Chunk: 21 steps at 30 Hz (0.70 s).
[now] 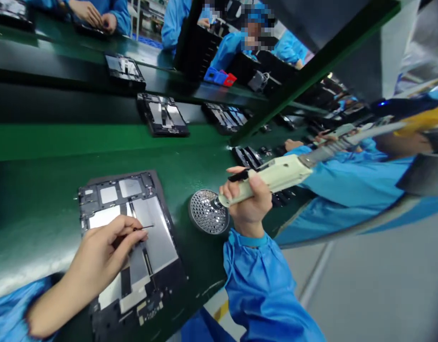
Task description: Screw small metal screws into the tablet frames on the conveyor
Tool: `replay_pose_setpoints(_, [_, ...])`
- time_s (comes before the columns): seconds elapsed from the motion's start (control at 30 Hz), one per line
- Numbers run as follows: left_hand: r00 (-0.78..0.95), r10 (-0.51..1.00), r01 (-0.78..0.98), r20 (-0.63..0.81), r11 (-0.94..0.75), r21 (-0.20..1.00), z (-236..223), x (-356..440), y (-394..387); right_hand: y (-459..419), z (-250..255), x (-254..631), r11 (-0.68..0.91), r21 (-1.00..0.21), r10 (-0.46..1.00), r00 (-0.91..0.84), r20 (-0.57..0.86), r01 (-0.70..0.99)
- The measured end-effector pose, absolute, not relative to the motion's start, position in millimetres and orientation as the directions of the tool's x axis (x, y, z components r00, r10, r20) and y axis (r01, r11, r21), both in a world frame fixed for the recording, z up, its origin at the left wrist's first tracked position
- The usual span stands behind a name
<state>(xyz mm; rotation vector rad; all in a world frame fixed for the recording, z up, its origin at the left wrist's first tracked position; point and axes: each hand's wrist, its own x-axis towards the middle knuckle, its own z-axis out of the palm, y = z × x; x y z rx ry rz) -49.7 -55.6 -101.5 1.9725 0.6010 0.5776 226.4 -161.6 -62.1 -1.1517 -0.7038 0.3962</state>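
My right hand [250,202] is wrapped round a pale electric screwdriver [276,178]. The driver's tip reaches down over a round metal screw tray [209,212] full of small holes, with screws glinting in it; whether a screw is on the tip I cannot tell. An opened tablet [160,232] lies in front of me, its silver batteries, flex cables and circuit board exposed. Above its middle, my left hand [107,247] is closed, thumb and forefinger pinching a thin dark pointed piece [146,227]. Its kind is too small to make out.
Another opened tablet [164,114] rests on the ledge behind, with more along the line. A green metal post [311,71] slants across the upper right. Close on the right sits a co-worker in a blue sleeve [361,178]; other workers are across the bench.
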Motion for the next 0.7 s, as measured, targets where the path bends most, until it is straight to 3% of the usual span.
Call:
replay_pose_setpoints(0.37, [0.751, 0.62, 0.159, 0.226, -0.502, 0.85, -92.9, -50.5, -51.9, -155.9, -70.4, 224.1, 0.342, -0.939, 0.605, 0.757, 0.248, 0.035])
replay_pose_setpoints(0.7, [0.717, 0.671, 0.184, 0.19, -0.445, 0.876, -92.4, -49.3, -53.1, -154.9, -72.5, 223.9, 0.318, -0.947, 0.595, 0.769, 0.234, 0.042])
